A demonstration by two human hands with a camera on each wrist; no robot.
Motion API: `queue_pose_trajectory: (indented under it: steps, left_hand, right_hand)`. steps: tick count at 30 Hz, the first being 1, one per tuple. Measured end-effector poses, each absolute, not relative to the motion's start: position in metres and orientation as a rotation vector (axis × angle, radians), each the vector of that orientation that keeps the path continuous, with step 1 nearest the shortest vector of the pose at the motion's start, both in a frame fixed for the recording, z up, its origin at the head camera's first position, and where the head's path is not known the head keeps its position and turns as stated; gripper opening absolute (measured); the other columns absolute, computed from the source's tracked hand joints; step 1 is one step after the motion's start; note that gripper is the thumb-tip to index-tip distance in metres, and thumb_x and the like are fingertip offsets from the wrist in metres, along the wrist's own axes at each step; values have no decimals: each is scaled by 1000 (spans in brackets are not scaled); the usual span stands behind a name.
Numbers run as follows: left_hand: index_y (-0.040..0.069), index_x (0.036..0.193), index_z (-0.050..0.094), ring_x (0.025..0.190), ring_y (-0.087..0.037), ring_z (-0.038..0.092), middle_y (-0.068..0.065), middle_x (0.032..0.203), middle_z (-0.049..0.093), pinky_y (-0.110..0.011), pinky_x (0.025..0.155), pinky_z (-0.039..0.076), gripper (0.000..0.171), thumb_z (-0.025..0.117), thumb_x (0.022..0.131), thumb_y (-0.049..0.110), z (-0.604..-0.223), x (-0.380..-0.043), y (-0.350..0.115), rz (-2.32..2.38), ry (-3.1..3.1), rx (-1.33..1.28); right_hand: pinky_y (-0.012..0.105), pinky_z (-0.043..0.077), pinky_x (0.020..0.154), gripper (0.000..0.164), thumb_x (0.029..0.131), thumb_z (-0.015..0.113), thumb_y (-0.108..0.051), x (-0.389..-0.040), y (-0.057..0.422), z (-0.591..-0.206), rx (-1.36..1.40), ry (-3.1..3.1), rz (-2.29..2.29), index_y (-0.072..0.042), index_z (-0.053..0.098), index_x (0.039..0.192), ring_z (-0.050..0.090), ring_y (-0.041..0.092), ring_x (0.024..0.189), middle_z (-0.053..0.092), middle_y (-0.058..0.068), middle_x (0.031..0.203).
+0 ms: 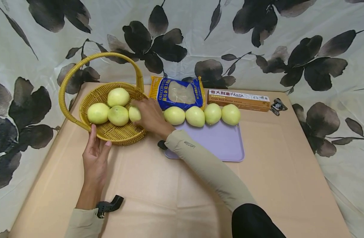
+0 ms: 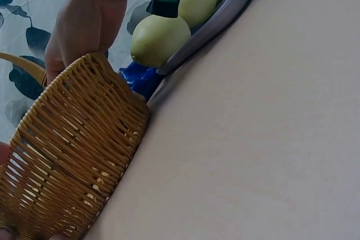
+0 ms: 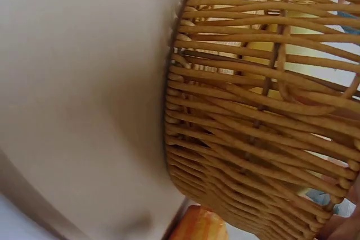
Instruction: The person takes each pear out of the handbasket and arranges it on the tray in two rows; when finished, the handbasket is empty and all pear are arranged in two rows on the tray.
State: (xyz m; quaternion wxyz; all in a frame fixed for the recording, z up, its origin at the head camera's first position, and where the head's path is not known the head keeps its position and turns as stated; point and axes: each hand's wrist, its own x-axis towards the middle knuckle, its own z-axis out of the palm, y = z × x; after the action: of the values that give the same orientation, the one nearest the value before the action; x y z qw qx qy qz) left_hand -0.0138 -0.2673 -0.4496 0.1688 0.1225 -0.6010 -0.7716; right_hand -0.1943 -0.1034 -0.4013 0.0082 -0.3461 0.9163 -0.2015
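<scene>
A yellow wicker basket [image 1: 122, 135] with a tall arched handle stands at the left of the table. Several pale green round fruits [image 1: 118, 115] lie in it. My right hand [image 1: 152, 114] reaches over the basket's right rim and holds another pale green fruit [image 1: 135, 113] inside; its fingers partly hide that fruit. Against the near-left outer side of the basket, my left hand [image 1: 95, 158] rests with its fingers extended and thumb apart. In the left wrist view, the woven wall [image 2: 79, 144] fills the left side. The right wrist view shows the basket wall [image 3: 253, 99] up close.
More pale green fruits [image 1: 195, 116] sit in a row along the far side of a lilac tray [image 1: 211, 142]. Behind them lie a blue and yellow pasta bag [image 1: 180, 92] and a pasta box [image 1: 238, 100]. A small black packet [image 1: 278, 106] lies right of the box.
</scene>
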Motion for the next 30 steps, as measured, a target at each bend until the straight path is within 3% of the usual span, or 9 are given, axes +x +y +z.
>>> queue_pose_trajectory:
  steps: [11, 15, 21, 30]
  left_hand:
    - [26, 170, 23, 169, -18, 3, 6, 181, 5, -21, 130, 29, 81, 59, 105, -5, -450, -14, -268, -2183, -1720, 335]
    - [26, 170, 23, 169, -18, 3, 7, 181, 5, -22, 130, 28, 80, 59, 105, -4, -450, -13, -268, -2175, -1729, 347]
    - [25, 170, 23, 169, -19, 4, 6, 181, 6, -21, 129, 29, 80, 59, 105, -4, -451, -13, -267, -2161, -1740, 332]
    - [26, 170, 24, 169, -19, 4, 7, 181, 6, -21, 129, 29, 80, 59, 105, -5, -452, -12, -267, -2158, -1741, 345]
  right_hand:
    - [29, 39, 123, 71, 87, 90, -39, -178, -83, -390, -975, 2754, -1111, -23, 61, 150, 57, 16, 140, 65, -4, 149]
    - [29, 43, 117, 70, 87, 90, -38, -167, -68, -380, -970, 2673, -1315, -25, 61, 150, 56, 14, 138, 65, -5, 149]
    - [19, 56, 105, 70, 85, 92, -30, -150, -40, -373, -905, 2516, -1564, -23, 62, 148, 57, 12, 134, 64, -2, 148]
    - [31, 62, 102, 69, 83, 94, -18, -134, 8, -387, -861, 2463, -1659, -19, 64, 145, 57, 15, 138, 63, 1, 149]
